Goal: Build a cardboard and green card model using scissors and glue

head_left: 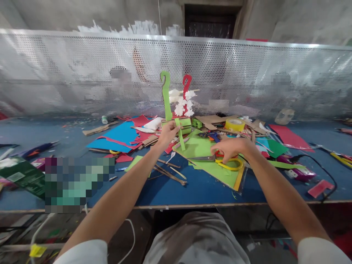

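Note:
My left hand [169, 131] is closed on a light green paper-covered piece [184, 124], with a narrow green strip [181, 138] hanging from it. A tall green hooked cutout [166, 96] rises just behind that hand. Beside it stands a red hooked cutout [187, 83] with white flower-like shapes [183, 107] on it. My right hand [229, 148] curls its fingers onto the handle of a pair of scissors [232, 165] with yellow and red handles. Their blades point left over a light green sheet [217, 176]; part of the handle is hidden by the fingers.
A yellow tape roll [234, 124] rests among cardboard and paper scraps at the back. Blue card [115, 135] lies left, red card [291, 136] right. Wooden sticks [170, 172] lie near the front. A perforated metal screen [93, 73] borders the blue table [165, 196].

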`<action>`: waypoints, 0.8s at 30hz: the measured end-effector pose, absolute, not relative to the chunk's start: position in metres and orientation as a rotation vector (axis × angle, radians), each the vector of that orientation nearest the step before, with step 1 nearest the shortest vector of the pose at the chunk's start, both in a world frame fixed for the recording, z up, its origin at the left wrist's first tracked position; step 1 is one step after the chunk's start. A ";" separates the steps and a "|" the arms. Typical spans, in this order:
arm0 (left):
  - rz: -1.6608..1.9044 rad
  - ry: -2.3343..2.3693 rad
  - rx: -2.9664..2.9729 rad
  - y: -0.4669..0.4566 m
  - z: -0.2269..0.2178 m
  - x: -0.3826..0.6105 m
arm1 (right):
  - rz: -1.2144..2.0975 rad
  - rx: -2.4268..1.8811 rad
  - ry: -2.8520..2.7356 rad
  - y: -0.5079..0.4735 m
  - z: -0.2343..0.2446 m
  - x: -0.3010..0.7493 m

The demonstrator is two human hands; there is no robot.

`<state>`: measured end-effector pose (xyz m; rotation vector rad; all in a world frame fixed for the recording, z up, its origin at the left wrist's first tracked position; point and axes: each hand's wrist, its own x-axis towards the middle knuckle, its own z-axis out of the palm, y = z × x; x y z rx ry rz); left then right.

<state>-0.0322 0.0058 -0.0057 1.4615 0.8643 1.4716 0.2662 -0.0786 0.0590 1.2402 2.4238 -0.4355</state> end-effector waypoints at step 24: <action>1.635 0.888 1.356 0.002 0.009 -0.032 | -1.718 1.592 3.037 -0.076 0.030 0.213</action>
